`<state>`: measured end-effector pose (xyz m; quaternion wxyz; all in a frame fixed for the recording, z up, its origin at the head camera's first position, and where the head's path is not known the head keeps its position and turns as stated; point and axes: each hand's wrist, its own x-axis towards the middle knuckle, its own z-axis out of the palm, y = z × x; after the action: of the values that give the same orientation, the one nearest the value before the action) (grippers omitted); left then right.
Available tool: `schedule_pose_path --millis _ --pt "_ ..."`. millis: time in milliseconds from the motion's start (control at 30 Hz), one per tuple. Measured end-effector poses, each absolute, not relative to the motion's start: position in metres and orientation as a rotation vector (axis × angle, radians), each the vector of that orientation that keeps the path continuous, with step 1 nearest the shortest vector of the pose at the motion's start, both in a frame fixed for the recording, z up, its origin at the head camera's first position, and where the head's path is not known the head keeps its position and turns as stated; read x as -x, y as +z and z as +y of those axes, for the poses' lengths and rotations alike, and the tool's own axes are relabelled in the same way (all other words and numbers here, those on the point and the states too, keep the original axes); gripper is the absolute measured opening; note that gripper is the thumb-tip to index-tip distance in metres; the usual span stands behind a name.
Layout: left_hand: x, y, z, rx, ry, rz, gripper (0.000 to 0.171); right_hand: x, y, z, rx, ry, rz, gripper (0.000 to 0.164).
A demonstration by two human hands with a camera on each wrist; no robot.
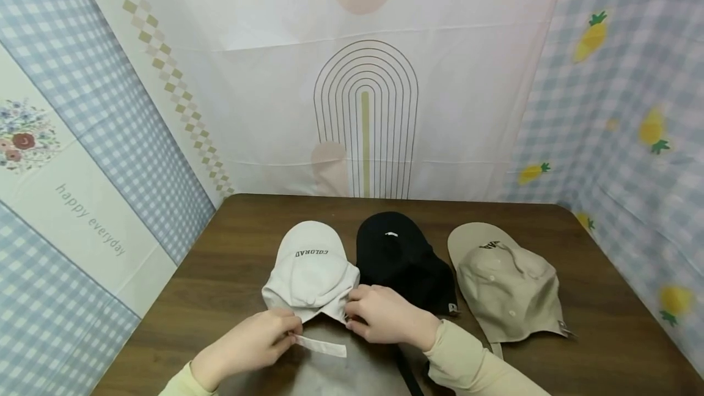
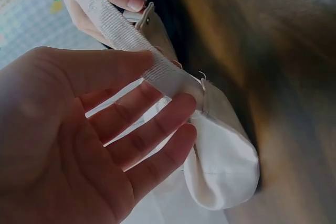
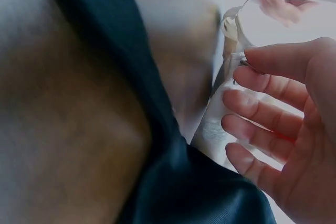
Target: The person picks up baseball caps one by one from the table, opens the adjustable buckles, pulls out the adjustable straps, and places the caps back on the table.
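Note:
A white baseball cap [image 1: 311, 271] with dark lettering lies at the middle of the table, its back opening facing me. My left hand [image 1: 254, 340] pinches the cap's white back strap [image 1: 326, 347] between thumb and fingers. The strap's loose end sticks out to the right of that hand. At the cap's right rear edge, my right hand [image 1: 385, 315] pinches the part with the metal buckle [image 2: 145, 18]. In the right wrist view its thumb and index finger meet at the buckle, the other fingers loosely bent.
A black cap [image 1: 404, 261] sits just right of the white one, its black strap [image 1: 408, 373] trailing toward me under the right forearm. Farther right lies a beige cap [image 1: 508, 289]. The brown wooden table [image 1: 220, 261] ends at a white printed cloth [image 1: 264, 96] behind.

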<state>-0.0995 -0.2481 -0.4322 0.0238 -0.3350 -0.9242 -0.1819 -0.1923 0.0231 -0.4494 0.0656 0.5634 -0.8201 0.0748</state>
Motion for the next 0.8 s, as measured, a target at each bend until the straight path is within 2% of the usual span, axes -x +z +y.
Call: schedule_pose_path --millis 433,800 --pt "0.093 -0.449 -0.249 1.025 -0.554 -2.947 0.026 0.174 -0.465 0.023 -1.802 0.233 -2.438 0.008" --pt "0.092 -0.456 -0.244 0.989 -0.618 -2.974 0.027 0.169 -0.469 0.026 -1.786 0.228 -2.480 0.026"
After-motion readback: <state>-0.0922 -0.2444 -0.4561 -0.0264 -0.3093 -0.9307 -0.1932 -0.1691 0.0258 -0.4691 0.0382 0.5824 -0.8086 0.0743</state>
